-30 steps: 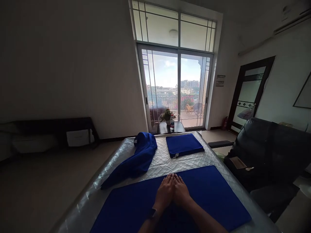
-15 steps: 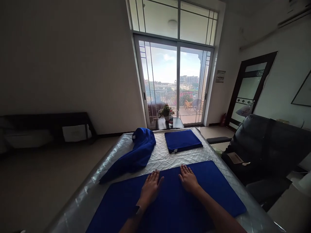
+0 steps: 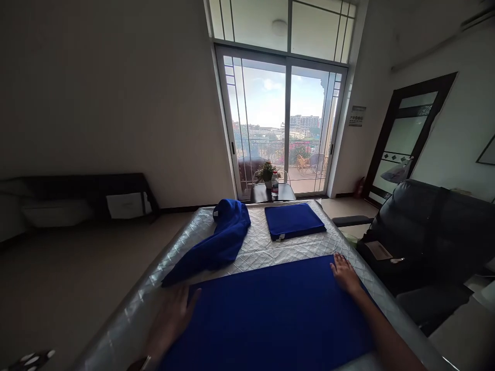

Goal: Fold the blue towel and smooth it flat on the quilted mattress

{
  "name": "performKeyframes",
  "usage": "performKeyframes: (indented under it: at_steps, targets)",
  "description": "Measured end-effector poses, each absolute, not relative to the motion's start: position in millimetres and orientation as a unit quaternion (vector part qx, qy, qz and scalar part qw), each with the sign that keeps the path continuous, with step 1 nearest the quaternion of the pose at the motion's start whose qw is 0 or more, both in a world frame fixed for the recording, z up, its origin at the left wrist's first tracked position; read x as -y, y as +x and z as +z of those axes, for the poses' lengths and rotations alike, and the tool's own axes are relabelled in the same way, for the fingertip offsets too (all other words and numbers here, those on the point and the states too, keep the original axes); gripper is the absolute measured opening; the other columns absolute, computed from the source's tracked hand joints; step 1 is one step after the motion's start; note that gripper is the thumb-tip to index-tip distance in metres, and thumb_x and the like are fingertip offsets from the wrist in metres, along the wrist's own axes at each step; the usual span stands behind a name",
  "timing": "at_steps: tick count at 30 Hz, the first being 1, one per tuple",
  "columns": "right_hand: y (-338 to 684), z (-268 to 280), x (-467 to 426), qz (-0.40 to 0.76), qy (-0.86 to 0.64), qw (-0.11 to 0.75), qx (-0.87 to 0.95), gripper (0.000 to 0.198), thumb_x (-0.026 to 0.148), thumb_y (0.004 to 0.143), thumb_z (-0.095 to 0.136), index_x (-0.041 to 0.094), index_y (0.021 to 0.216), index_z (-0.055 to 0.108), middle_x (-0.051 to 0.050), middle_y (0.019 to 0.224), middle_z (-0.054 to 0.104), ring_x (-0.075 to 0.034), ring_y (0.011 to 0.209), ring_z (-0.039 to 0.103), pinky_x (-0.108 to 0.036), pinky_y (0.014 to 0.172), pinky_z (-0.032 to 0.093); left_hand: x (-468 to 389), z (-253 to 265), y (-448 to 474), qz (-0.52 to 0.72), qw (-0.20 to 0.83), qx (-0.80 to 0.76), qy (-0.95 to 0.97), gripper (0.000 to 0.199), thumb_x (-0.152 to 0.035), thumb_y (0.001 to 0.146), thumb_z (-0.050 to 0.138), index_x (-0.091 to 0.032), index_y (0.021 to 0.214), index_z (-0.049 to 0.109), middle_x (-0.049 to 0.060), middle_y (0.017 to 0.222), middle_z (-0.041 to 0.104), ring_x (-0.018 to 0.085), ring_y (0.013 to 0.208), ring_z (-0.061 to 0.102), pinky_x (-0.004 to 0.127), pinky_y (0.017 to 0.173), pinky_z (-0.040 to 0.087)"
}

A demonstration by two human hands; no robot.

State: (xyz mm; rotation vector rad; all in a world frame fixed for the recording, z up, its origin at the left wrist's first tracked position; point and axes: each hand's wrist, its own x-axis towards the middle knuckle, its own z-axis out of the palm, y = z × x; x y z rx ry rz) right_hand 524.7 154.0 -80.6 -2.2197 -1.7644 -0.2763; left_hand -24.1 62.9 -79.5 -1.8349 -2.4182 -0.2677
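Note:
A blue cloth [image 3: 266, 309] lies spread flat in front of me on the table's silver quilted cover [image 3: 255, 252]. At its far left corner rests my left hand [image 3: 172, 314], fingers stretched out and slightly blurred. My right hand [image 3: 346, 273] lies flat on the far right corner, fingers extended, holding nothing. Beyond the spread cloth, to the left, sits a crumpled blue cloth [image 3: 228, 237] with a small white tag. A neatly folded blue cloth [image 3: 294, 220] lies to its right, also with a white tag at its near edge.
On the right stands a black leather armchair [image 3: 425, 242] with a brown flat item [image 3: 378, 251] on its seat. A small dark table [image 3: 284, 192] with a potted plant [image 3: 267, 172] and a bottle [image 3: 275, 184] is before the sliding glass door [image 3: 257, 108]. A dark low unit [image 3: 127, 183] stands left.
My hands have slid apart along the far edge of the spread cloth, the left one to its left corner and the right one to its right corner. The view has shifted slightly.

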Motion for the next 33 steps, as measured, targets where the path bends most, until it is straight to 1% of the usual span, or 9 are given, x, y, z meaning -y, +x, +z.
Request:
performKeyframes:
  at_steps: [2, 4, 6, 10, 14, 17, 20, 25, 33]
  targets:
    - [534.2, -78.5, -155.8, -0.072, -0.767, 0.129, 0.624, 0.056, 0.034, 0.099, 0.019, 0.023, 0.148, 0.042, -0.002, 0.169, 0.002, -0.013, 0.153, 0.012, -0.031, 0.118, 0.025, -62.4, -76.5, -23.1, -0.095, 0.040, 0.792, -0.601, 0.078, -0.056, 0.094, 0.018, -0.002, 0.145, 0.041, 0.018, 0.154, 0.044, 0.027, 0.147, 0.035, 0.043, 0.120, 0.029]
    - [542.5, -72.6, -157.0, -0.046, -0.758, 0.117, 0.640, 0.058, 0.032, 0.097, 0.017, 0.019, 0.147, 0.044, -0.001, 0.168, -0.002, -0.011, 0.152, 0.012, -0.027, 0.116, 0.024, -62.6, -75.7, -26.8, -0.097, 0.031, 0.791, -0.603, 0.075, -0.054, 0.094, 0.019, -0.003, 0.143, 0.044, 0.018, 0.153, 0.046, 0.029, 0.145, 0.038, 0.045, 0.119, 0.031]
    - [545.5, -64.2, -156.0, -0.030, -0.745, 0.117, 0.656, 0.058, 0.032, 0.095, 0.021, 0.017, 0.145, 0.047, -0.005, 0.168, 0.005, -0.014, 0.151, 0.017, -0.029, 0.117, 0.022, -63.9, -76.3, -29.7, -0.100, 0.025, 0.788, -0.607, 0.074, -0.051, 0.094, 0.018, -0.001, 0.141, 0.046, 0.020, 0.150, 0.049, 0.031, 0.143, 0.041, 0.048, 0.117, 0.034]
    - [517.3, -48.0, -145.3, -0.016, -0.698, 0.145, 0.701, 0.059, 0.030, 0.094, 0.024, 0.011, 0.146, 0.046, -0.016, 0.160, 0.032, -0.020, 0.150, 0.024, -0.038, 0.122, 0.017, -72.5, -75.1, -0.7, -0.156, 0.042, 0.767, -0.621, 0.076, -0.051, 0.094, 0.021, 0.004, 0.140, 0.044, 0.024, 0.148, 0.050, 0.037, 0.143, 0.039, 0.053, 0.113, 0.037]
    - [440.0, -42.4, -130.6, 0.014, -0.606, 0.171, 0.777, 0.057, 0.030, 0.093, 0.032, 0.016, 0.147, 0.045, -0.012, 0.155, 0.043, -0.020, 0.147, 0.031, -0.037, 0.123, 0.022, -85.9, -67.9, 91.1, -0.208, 0.014, 0.651, -0.730, 0.057, -0.045, 0.096, 0.030, -0.012, 0.136, 0.056, 0.015, 0.143, 0.059, 0.033, 0.141, 0.045, 0.052, 0.112, 0.041]
    - [381.3, -46.7, -121.3, 0.047, -0.533, 0.176, 0.826, 0.057, 0.034, 0.093, 0.035, 0.019, 0.148, 0.043, -0.008, 0.155, 0.043, -0.020, 0.146, 0.035, -0.037, 0.122, 0.025, -93.2, -64.6, 162.3, -0.201, -0.024, 0.589, -0.783, 0.055, -0.045, 0.098, 0.030, -0.018, 0.137, 0.057, 0.013, 0.146, 0.057, 0.030, 0.140, 0.047, 0.051, 0.115, 0.042]
    - [349.9, -56.0, -116.1, 0.070, -0.495, 0.173, 0.848, 0.059, 0.032, 0.091, 0.038, 0.018, 0.149, 0.041, -0.008, 0.155, 0.042, -0.023, 0.146, 0.035, -0.038, 0.122, 0.027, -96.3, -67.5, 199.3, -0.199, -0.029, 0.559, -0.804, 0.053, -0.042, 0.098, 0.028, -0.022, 0.140, 0.054, 0.010, 0.150, 0.053, 0.026, 0.143, 0.043, 0.049, 0.119, 0.040]
    - [347.8, -70.0, -118.2, 0.104, -0.485, 0.188, 0.847, 0.061, 0.032, 0.092, 0.036, 0.020, 0.152, 0.036, -0.008, 0.159, 0.035, -0.025, 0.148, 0.029, -0.043, 0.124, 0.022, -98.6, -77.4, 201.6, -0.205, -0.020, 0.573, -0.793, 0.058, -0.045, 0.099, 0.024, -0.020, 0.146, 0.046, 0.012, 0.153, 0.048, 0.028, 0.146, 0.037, 0.054, 0.119, 0.037]
    - [351.2, -64.4, -118.3, 0.137, -0.498, 0.181, 0.837, 0.062, 0.039, 0.095, 0.031, 0.015, 0.152, 0.033, -0.010, 0.159, 0.034, -0.024, 0.149, 0.027, -0.044, 0.125, 0.018, -100.0, -79.8, 194.5, -0.192, -0.011, 0.586, -0.787, 0.061, -0.051, 0.097, 0.026, -0.022, 0.147, 0.044, 0.012, 0.152, 0.048, 0.027, 0.145, 0.038, 0.051, 0.120, 0.038]
